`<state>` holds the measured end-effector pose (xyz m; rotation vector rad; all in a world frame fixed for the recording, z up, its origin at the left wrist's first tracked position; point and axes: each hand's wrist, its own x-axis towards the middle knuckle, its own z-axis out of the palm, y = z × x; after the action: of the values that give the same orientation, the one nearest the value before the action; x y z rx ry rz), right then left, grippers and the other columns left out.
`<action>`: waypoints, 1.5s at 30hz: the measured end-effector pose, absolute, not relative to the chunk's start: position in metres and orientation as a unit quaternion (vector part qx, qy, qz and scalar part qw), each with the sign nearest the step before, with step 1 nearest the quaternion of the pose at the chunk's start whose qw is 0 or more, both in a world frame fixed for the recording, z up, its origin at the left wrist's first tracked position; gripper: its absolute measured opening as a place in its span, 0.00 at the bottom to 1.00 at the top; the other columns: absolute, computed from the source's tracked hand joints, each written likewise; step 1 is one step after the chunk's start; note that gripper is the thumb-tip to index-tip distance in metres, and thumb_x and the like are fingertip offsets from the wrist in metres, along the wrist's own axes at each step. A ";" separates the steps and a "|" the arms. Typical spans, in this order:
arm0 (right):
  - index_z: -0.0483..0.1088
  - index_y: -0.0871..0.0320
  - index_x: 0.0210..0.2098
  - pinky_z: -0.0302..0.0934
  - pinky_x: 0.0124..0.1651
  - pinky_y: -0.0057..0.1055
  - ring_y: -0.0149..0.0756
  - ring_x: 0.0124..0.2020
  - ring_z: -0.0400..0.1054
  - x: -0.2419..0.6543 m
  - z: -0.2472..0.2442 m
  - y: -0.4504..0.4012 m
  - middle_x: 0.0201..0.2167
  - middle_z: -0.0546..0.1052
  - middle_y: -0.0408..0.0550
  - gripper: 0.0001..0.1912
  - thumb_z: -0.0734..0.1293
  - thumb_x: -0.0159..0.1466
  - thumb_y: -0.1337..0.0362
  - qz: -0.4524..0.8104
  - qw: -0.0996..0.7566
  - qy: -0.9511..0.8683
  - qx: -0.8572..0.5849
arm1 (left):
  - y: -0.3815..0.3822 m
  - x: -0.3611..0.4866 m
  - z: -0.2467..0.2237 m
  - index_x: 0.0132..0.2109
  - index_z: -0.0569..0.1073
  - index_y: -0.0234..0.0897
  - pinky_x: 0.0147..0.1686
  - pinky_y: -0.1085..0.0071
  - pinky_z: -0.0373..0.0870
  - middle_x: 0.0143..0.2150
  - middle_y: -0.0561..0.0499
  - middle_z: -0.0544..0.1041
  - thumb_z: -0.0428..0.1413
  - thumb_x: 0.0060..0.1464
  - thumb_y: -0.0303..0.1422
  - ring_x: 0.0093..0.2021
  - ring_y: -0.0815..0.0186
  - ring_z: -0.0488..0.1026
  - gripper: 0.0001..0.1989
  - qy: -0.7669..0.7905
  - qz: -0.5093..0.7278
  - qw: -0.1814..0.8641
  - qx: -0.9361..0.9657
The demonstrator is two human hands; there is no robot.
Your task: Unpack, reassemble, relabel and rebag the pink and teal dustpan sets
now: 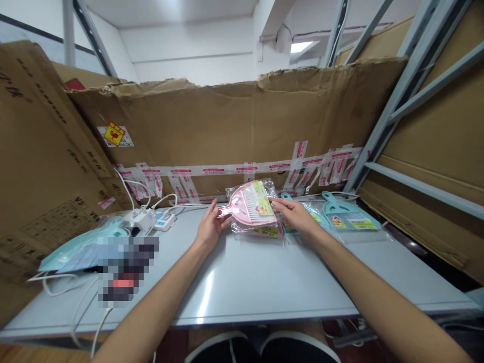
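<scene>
A pink plastic dustpan (pixel 247 205) in a clear plastic bag (pixel 272 229) lies tilted above the grey table (pixel 242 287), with a printed yellow-green label at its top right. My left hand (pixel 209 225) grips the dustpan's handle end through the bag. My right hand (pixel 294 214) holds the pack's right side, its fingers over the label edge. Just beyond that hand sits a bagged teal dustpan (pixel 350 216), and another teal one (pixel 298 222) is partly hidden behind my right hand.
A pale blue bagged item (pixel 83 248) and a pixelated patch (pixel 126 269) lie at the table's left. A power strip (pixel 163 221) with white plugs and cables sits behind them. Taped cardboard (pixel 234 121) forms the back wall, with a grey metal shelf frame (pixel 381 101) at right.
</scene>
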<state>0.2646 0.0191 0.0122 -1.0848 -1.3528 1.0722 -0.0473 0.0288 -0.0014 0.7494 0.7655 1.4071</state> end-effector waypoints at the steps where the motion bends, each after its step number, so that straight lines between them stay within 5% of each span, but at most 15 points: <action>1: 0.85 0.51 0.59 0.81 0.55 0.46 0.50 0.55 0.81 0.265 0.013 0.019 0.52 0.88 0.50 0.28 0.80 0.65 0.45 0.456 0.525 -0.561 -0.450 | 0.029 -0.047 -0.001 0.81 0.63 0.43 0.53 0.55 0.86 0.40 0.52 0.81 0.63 0.67 0.29 0.42 0.59 0.86 0.39 0.335 0.617 0.634 0.326; 6: 0.82 0.48 0.64 0.83 0.41 0.37 0.45 0.48 0.82 0.262 0.017 0.016 0.54 0.87 0.49 0.28 0.80 0.66 0.51 0.486 0.545 -0.524 -0.438 | 0.027 -0.047 -0.001 0.80 0.63 0.43 0.55 0.53 0.85 0.36 0.55 0.78 0.64 0.65 0.28 0.41 0.60 0.85 0.40 0.323 0.612 0.639 0.336; 12: 0.81 0.46 0.66 0.81 0.47 0.37 0.45 0.51 0.80 0.261 0.016 0.016 0.61 0.85 0.46 0.29 0.78 0.68 0.50 0.490 0.532 -0.533 -0.440 | 0.028 -0.046 -0.005 0.80 0.64 0.45 0.56 0.52 0.85 0.37 0.55 0.78 0.66 0.63 0.29 0.41 0.60 0.85 0.42 0.317 0.604 0.643 0.348; 20: 0.80 0.46 0.67 0.79 0.42 0.34 0.46 0.52 0.80 0.262 0.013 0.018 0.60 0.85 0.46 0.30 0.78 0.68 0.51 0.504 0.536 -0.517 -0.437 | 0.029 -0.047 -0.007 0.79 0.65 0.44 0.55 0.53 0.85 0.40 0.52 0.80 0.65 0.64 0.31 0.44 0.58 0.86 0.40 0.321 0.593 0.643 0.363; 29: 0.84 0.49 0.61 0.72 0.69 0.49 0.48 0.61 0.78 0.269 0.012 0.023 0.62 0.85 0.48 0.25 0.79 0.65 0.57 0.433 0.553 -0.540 -0.464 | 0.034 -0.050 -0.005 0.75 0.69 0.41 0.54 0.55 0.84 0.37 0.53 0.79 0.66 0.63 0.31 0.41 0.58 0.87 0.35 0.326 0.598 0.628 0.376; 36: 0.77 0.53 0.70 0.82 0.38 0.37 0.41 0.39 0.80 0.271 0.016 0.018 0.46 0.87 0.50 0.32 0.78 0.67 0.60 0.486 0.509 -0.541 -0.461 | 0.041 -0.057 -0.012 0.74 0.69 0.45 0.50 0.55 0.85 0.45 0.50 0.82 0.68 0.62 0.38 0.41 0.59 0.85 0.36 0.340 0.589 0.608 0.410; 45: 0.73 0.52 0.70 0.82 0.34 0.31 0.42 0.42 0.86 0.269 0.019 0.017 0.60 0.84 0.56 0.28 0.74 0.72 0.60 0.512 0.527 -0.513 -0.444 | 0.067 -0.105 0.000 0.63 0.78 0.42 0.34 0.71 0.77 0.47 0.50 0.83 0.74 0.53 0.48 0.32 0.68 0.78 0.34 0.448 0.619 0.500 0.408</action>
<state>0.2692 0.0171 0.0189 -1.0607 -1.2256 1.2238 -0.1054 0.0665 -0.0002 0.9869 1.0836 1.4967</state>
